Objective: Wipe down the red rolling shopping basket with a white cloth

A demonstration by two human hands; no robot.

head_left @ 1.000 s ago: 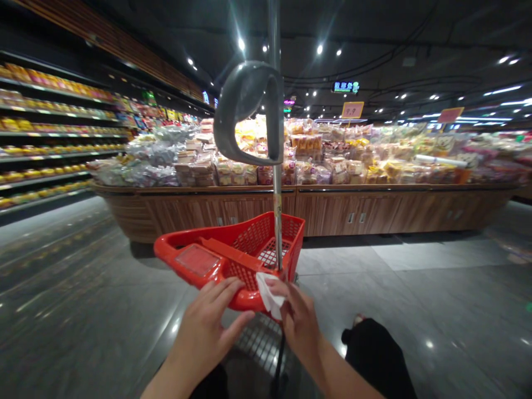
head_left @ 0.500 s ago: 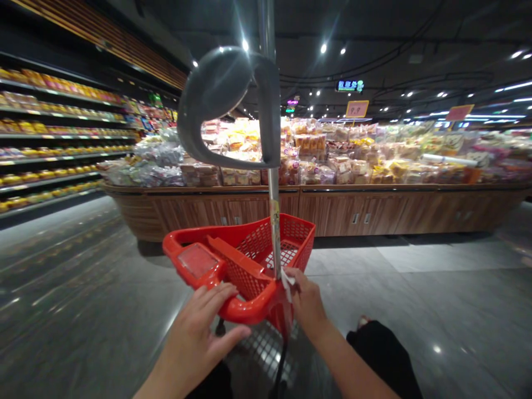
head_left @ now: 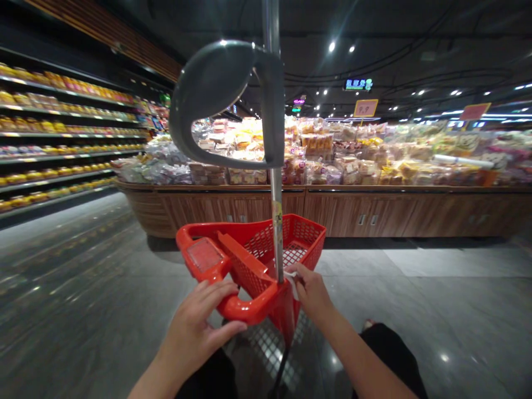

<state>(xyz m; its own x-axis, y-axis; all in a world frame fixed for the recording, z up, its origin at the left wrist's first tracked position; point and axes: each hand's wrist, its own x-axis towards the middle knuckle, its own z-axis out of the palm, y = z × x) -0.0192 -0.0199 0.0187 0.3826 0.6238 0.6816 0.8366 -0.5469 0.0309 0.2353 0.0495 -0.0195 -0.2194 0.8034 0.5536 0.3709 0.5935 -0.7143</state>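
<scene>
A red plastic shopping cart (head_left: 253, 266) with perforated walls stands in front of me, its basket holding nothing that I can make out. From its near corner rises a metal pole (head_left: 277, 221) with a large grey loop handle (head_left: 224, 72) near the top. My left hand (head_left: 199, 327) has its fingers over the cart's red handlebar and its thumb on the near side. Beside the pole's base, my right hand (head_left: 313, 293) pinches a crumpled white wipe (head_left: 293, 282) against the cart's near right corner. The fingertips partly cover the wipe.
A long wooden display counter (head_left: 332, 213) piled with bagged foods crosses the way ahead. Shelves (head_left: 54, 133) of yellow-capped goods line the left side. Grey tiled floor (head_left: 374, 299) lies around the cart, and my dark-clothed legs (head_left: 390, 354) show below.
The cart and the background have shifted slightly right in view. The right hand, still with the white wipe, stays by the pole's base; the left hand keeps its hold on the handlebar.
</scene>
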